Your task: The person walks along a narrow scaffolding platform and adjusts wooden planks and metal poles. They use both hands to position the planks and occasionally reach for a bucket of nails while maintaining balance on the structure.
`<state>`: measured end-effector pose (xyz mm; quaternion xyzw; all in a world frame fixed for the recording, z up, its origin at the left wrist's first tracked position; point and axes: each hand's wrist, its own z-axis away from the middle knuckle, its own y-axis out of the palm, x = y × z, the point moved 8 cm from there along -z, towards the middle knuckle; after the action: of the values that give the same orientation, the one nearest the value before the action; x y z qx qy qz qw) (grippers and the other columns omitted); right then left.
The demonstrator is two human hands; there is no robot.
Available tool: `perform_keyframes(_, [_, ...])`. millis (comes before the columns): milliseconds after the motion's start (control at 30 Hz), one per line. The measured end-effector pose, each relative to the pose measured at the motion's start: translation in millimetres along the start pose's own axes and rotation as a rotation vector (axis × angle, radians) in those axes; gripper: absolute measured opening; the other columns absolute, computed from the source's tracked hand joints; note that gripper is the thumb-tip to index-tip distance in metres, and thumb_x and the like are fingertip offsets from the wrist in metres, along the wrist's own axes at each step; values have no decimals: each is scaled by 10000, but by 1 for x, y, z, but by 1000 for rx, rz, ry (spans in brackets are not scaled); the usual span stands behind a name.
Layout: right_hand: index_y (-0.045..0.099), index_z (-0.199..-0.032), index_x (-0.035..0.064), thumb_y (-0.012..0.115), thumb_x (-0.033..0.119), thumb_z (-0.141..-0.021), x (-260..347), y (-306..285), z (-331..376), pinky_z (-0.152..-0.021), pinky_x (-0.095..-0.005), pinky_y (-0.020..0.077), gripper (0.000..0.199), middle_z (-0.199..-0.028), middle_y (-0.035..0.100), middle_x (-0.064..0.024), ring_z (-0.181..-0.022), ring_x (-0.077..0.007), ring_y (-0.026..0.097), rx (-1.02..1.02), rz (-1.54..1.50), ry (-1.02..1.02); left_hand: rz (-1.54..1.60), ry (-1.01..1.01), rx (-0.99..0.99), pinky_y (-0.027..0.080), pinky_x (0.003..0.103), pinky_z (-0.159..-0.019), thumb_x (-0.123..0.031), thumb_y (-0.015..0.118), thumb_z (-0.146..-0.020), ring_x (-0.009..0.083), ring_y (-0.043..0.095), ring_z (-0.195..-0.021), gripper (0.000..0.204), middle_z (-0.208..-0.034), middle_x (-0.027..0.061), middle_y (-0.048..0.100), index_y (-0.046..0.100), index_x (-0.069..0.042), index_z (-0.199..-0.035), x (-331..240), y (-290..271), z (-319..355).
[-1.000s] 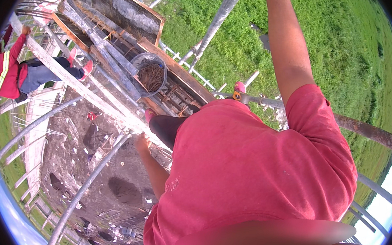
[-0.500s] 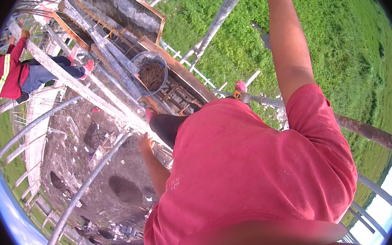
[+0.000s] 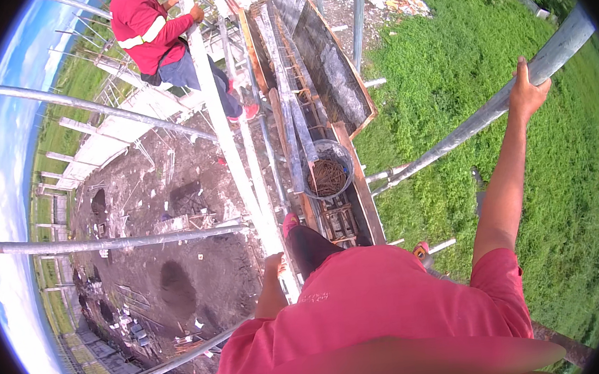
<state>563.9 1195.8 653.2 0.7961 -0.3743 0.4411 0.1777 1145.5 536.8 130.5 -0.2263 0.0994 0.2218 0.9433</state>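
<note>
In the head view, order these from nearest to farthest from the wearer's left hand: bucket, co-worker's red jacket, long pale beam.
1. Long pale beam: right beside the left hand.
2. Bucket: ahead and to the right, inside the trough.
3. Co-worker's red jacket: far ahead, left of the beam.

The red shirt [image 3: 392, 285] hides most of the wearer's legs [image 3: 311, 246], and a blurred patch [image 3: 419, 362] covers its lower part. The top edge cuts off the co-worker's [image 3: 142, 20] head. Coiled rusty wire [image 3: 328, 178] hides the bucket's [image 3: 337, 150] bottom. The left hand [image 3: 275, 263] is too small to show whether it grips the white beam [image 3: 229, 136].
</note>
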Motion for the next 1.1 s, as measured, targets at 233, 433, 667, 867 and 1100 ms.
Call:
perform_keyframes(233, [546,-1225,-51,836,438,-849,-10,-1,-1,-739,-386,594,681,-1004,707,-167,-841,-233,735,16,110,76,8,22,-27,554,424,-777,-342,681,-939,214,673,-805,259,-942,26,670,657,-120,-1071,-4,-5,5])
perform_keyframes(433, [532,-1251,-45,824,433,-863,-12,2,0,-735,-387,601,681,-1048,702,-187,-871,-248,733,45,27,94,29,26,-10,538,395,-690,-339,681,-951,184,665,-765,244,-951,8,682,663,-143,-1095,-9,0,4])
perform_keyframes(667, [501,-1315,-54,813,434,-872,-9,1,2,-793,-396,627,730,-1139,678,-217,-949,-282,725,38,82,95,-267,100,79,547,458,-793,-385,669,-955,245,659,-961,421,-1173,66,666,607,-112,-1269,-2,0,3])
perform_keyframes(867, [484,-1350,-55,804,444,-877,-11,1,2,-831,-407,635,758,-1193,663,-237,-997,-300,719,47,93,123,-37,-27,10,547,441,-781,-402,674,-954,235,658,-917,398,-1063,49,665,621,-100,-1207,27,1,12])
perform_keyframes(1100, [471,-1364,-51,785,507,-873,-10,1,2,-840,-441,639,807,-1184,672,-232,-998,-306,725,86,123,117,-80,72,-12,547,390,-583,-337,660,-944,221,652,-659,297,-800,85,661,682,-42,-914,22,10,13])
